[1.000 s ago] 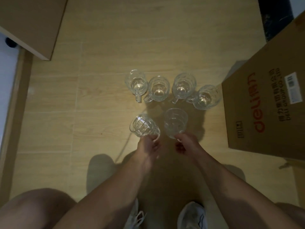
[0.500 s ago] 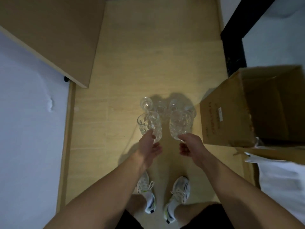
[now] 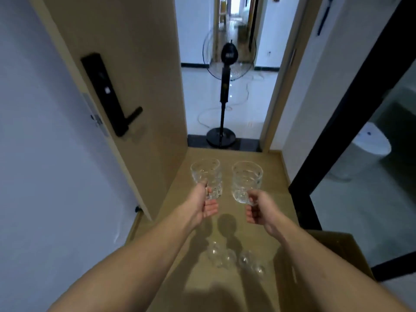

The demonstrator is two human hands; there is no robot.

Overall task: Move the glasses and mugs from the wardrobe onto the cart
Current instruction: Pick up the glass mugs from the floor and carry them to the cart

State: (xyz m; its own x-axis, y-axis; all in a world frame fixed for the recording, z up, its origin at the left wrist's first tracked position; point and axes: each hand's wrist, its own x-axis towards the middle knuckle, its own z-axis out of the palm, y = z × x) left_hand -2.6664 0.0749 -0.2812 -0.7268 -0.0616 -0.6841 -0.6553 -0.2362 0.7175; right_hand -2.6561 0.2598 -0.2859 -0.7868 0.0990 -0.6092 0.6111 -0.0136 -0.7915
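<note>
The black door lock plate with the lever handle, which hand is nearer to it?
Left. The left hand is below and right of the black lock plate; the right hand is further right.

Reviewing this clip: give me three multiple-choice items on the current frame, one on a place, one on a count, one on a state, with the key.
1. Where does the standing fan stand?
A. In the doorway ahead, past the wooden floor
B. Inside the cardboard box
C. Against the wall on the left

2. How many glass mugs are held up off the floor?
A. One
B. Two
C. Four

3. What is the state of the door with the black handle?
A. Shut
C. Off its hinges, lying flat
B. Swung open

Key: 1 A, its round base sits at the threshold ahead. 2 B, the left hand holds the left mug and the right hand holds the right mug, while other mugs stay on the floor. 3 B, the corridor shows past its edge.
</note>
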